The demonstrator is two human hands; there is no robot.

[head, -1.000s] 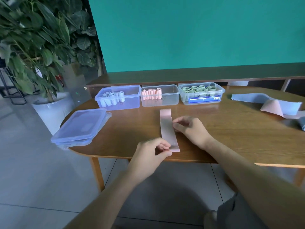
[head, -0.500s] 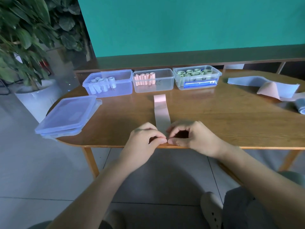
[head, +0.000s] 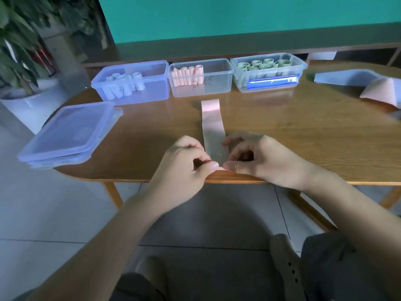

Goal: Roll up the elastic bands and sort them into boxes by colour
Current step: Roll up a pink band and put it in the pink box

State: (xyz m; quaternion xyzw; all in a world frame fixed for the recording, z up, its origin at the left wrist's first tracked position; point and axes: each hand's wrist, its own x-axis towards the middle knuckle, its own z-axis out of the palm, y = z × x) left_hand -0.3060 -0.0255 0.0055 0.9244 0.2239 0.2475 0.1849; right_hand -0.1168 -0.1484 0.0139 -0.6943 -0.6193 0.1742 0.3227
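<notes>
A pink elastic band (head: pixel 212 124) lies flat on the wooden table (head: pixel 303 131), running from the near edge toward the boxes. My left hand (head: pixel 184 168) and my right hand (head: pixel 260 159) both pinch its near end at the table's front edge, thumbs almost touching. Behind stand three clear boxes: the left box (head: pixel 152 92) with pale blue rolls, the middle box (head: pixel 217 83) with pink rolls, the right box (head: pixel 271 83) with green rolls.
Stacked box lids (head: pixel 69 133) lie at the table's left. Unrolled blue bands (head: pixel 347 77) and a pink band (head: pixel 382 92) are heaped at the far right. A potted plant (head: pixel 19 61) stands on the floor to the left.
My right hand slid from the band's middle down to its near end, joining the left hand there. The view dipped lower and closer to the table.
</notes>
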